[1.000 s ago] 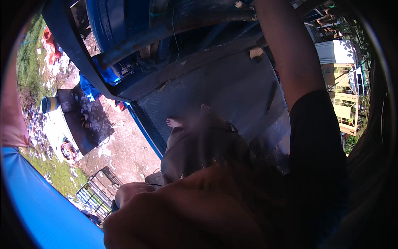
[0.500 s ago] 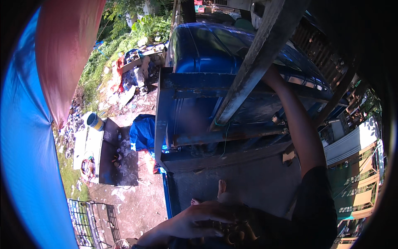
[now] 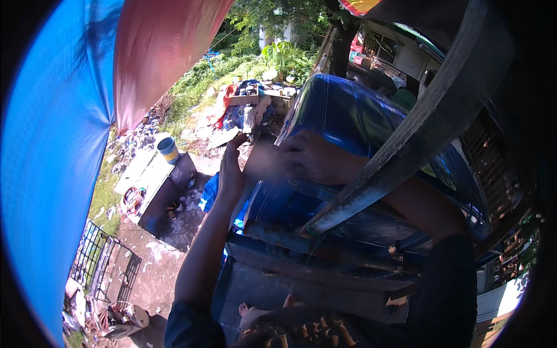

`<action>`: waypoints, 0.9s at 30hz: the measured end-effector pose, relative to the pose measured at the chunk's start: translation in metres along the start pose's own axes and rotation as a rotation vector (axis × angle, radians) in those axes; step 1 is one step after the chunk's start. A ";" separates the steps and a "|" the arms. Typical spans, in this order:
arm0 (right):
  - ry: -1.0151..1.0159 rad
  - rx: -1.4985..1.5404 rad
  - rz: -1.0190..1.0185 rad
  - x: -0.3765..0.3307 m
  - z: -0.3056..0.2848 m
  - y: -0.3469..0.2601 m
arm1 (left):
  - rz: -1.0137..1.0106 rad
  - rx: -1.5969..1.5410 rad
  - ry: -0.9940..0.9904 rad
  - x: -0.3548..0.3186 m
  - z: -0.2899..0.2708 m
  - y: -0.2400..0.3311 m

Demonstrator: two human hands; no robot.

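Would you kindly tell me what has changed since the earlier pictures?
The left hand has risen from low down to well forward; the right hand, just now mostly hidden by the post, shows left of it. Its grip is unclear. The bucket stands where it did.

Tarp [image 3: 87,98] at ten o'clock; bucket [image 3: 167,149] on table [image 3: 141,176] at nine; rack [image 3: 91,253] at eight; cab [image 3: 377,119] at two; feet [image 3: 243,309] at six.

- Left hand [image 3: 231,171]: upright, fingers straight; forearm [image 3: 200,255] slanting up.
- Right hand [image 3: 325,158]: fingers bent; right arm [image 3: 423,206] reaching leftward.
- Feet [image 3: 243,309]: bare.
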State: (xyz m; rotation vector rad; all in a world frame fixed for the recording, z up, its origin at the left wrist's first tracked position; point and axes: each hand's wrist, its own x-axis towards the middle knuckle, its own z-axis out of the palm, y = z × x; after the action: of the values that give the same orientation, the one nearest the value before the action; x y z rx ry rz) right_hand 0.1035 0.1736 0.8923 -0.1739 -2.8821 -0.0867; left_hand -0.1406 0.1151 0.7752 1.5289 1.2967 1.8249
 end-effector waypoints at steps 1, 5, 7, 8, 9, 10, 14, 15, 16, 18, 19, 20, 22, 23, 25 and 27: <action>-0.078 0.104 0.017 -0.002 0.003 0.001 | -0.175 -0.522 -0.102 0.006 0.006 -0.028; 0.075 0.049 -0.068 -0.026 0.002 0.011 | -0.221 -0.634 -0.094 0.012 0.018 -0.026; -0.011 0.118 -0.002 0.001 -0.003 0.018 | -0.282 -0.589 -0.070 0.007 0.023 -0.018; -0.022 0.122 -0.001 0.010 -0.002 0.022 | -0.297 -0.592 -0.044 0.002 0.026 -0.013; -0.030 0.121 -0.001 0.020 -0.003 0.025 | -0.300 -0.591 -0.021 0.002 0.028 -0.005; -0.006 0.091 -0.029 0.025 0.000 0.032 | -0.303 -0.590 0.001 0.003 0.031 -0.001; 0.117 0.241 -0.198 0.032 0.018 0.023 | -0.262 -0.574 0.019 0.005 0.017 -0.023; 0.068 0.182 -0.219 0.032 0.015 0.029 | -0.269 -0.596 0.005 0.006 0.019 -0.024; 0.018 0.123 -0.242 0.034 0.009 0.039 | -0.277 -0.618 -0.009 0.007 0.022 -0.025; 0.005 0.041 -0.266 0.034 0.007 0.047 | -0.272 -0.616 -0.007 0.006 0.027 -0.021; 0.041 0.017 -0.267 0.034 0.007 0.048 | -0.270 -0.609 -0.004 0.006 0.027 -0.016; 0.078 -0.006 -0.267 0.034 0.008 0.048 | -0.284 -0.633 0.005 0.006 0.028 -0.015; 0.244 0.215 -0.344 0.040 0.017 0.038 | -0.309 -0.671 0.032 0.006 0.025 -0.009; 0.326 0.327 -0.380 0.043 0.021 0.035 | -0.306 -0.649 0.048 0.004 0.024 -0.006; 0.314 0.179 -0.280 0.043 0.014 0.039 | -0.301 -0.621 0.066 0.001 0.029 0.012; 0.216 0.183 -0.220 0.040 0.009 0.039 | -0.288 -0.613 0.040 0.003 0.029 0.004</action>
State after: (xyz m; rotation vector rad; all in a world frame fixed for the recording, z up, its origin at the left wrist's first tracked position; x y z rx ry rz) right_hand 0.0680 0.2172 0.8955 0.1767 -2.6641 0.1112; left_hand -0.1139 0.1261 0.7792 0.9308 0.8029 1.8318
